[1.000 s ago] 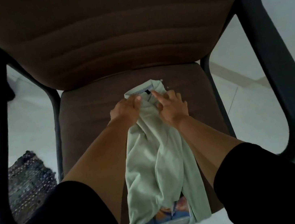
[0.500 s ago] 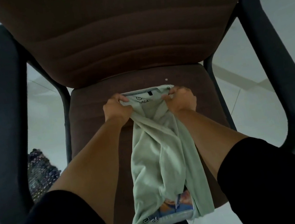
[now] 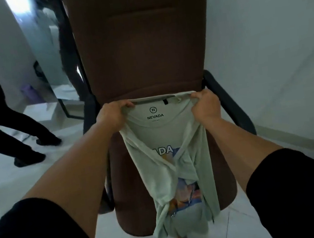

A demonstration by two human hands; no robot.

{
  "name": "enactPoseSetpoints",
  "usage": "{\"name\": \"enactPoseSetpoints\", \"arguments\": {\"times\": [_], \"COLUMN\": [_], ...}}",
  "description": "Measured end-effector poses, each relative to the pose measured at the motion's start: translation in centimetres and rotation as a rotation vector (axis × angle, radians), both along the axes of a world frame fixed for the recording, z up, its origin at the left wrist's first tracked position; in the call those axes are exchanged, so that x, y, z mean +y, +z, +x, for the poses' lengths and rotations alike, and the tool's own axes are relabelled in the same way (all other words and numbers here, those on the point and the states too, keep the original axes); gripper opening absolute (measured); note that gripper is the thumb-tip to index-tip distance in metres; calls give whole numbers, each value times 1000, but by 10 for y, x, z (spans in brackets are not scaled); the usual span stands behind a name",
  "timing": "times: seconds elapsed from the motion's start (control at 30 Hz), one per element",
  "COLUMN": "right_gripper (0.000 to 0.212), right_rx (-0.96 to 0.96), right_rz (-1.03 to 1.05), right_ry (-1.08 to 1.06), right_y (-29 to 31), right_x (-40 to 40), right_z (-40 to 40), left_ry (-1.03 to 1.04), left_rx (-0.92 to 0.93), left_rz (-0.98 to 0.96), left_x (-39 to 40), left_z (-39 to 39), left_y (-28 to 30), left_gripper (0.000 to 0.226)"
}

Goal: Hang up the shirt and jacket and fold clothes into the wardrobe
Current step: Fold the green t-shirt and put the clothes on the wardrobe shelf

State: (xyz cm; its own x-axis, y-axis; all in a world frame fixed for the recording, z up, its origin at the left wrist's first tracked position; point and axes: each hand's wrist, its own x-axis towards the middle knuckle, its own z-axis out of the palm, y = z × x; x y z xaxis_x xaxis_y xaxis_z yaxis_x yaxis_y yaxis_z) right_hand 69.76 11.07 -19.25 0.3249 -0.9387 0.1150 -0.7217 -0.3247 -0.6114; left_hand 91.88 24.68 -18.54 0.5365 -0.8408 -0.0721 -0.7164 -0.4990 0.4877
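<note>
A pale green T-shirt (image 3: 154,133) with a "NEVADA" neck label and a colourful print hangs in the air in front of a brown office chair (image 3: 142,46). My left hand (image 3: 114,115) grips the left side of its collar. My right hand (image 3: 205,104) grips the right side, so the neckline is stretched flat between them. The body of the shirt hangs down twisted and bunched, its hem near the floor. No jacket or wardrobe is in view.
The chair has dark armrests (image 3: 230,104). Another person's dark-clothed legs (image 3: 19,134) stand on the white tiled floor at the left. A mirror (image 3: 56,58) leans behind the chair, with a white box (image 3: 40,112) beside it. A plain wall (image 3: 271,32) fills the right.
I have lifted the shirt off the chair seat and it now hangs by the collar. My hands have moved apart and up. The view has tilted up, showing the room.
</note>
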Motion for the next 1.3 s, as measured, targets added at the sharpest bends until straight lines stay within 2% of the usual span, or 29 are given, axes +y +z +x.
{"name": "enactPoseSetpoints", "arguments": {"times": [0.13,0.27,0.33,0.43,0.53,0.63,0.73,0.83,0.93,0.97,1.03,1.1,1.13,1.2,1.23,1.3], "right_gripper": [42,37,39,45,42,39,36,60,67,67,65,64,64,68,69,70], "right_rx": [63,-54,-60,-62,-78,-72,-77,71,124,57,-164,-368,-449,-550,-574,-602], "right_rz": [-172,-233,-287,-375,-409,-412,-392,-410,-341,-263,-70,101,167,250,271,293], "right_ry": [25,-78,-63,-36,-31,-27,-51,-5,73,116,212,315,364,442,473,518], "right_y": [105,207,250,299,326,339,344,349,354,357,362,367,368,369,369,369], "right_x": [52,85,95,109,114,116,116,117,120,122,127,130,130,128,127,124], "right_z": [-42,-77,-91,-106,-116,-128,-139,-143,-137,-133,-126,-120,-117,-111,-109,-106], "left_ry": [-184,-407,-421,-370,-290,-247,-229,-170,-114,-107,-109,-147,-151,-178,-217,-298], "left_rx": [-278,-445,-502,-500,-503,-502,-492,-460,-300,-196,158,494,591,737,785,801], "left_rz": [-47,-54,-70,-201,-304,-332,-310,-249,-253,-292,-405,-460,-473,-501,-510,-523], "left_x": [46,82,95,110,120,124,121,113,102,97,90,86,83,75,72,66], "left_z": [-20,-32,-36,-46,-58,-68,-76,-95,-125,-136,-158,-176,-181,-186,-188,-188], "left_y": [91,179,217,256,277,287,296,310,328,334,343,352,356,360,361,356], "left_gripper": [56,54,55,61,69,80,81,77,69,67,62,38,25,14,15,32]}}
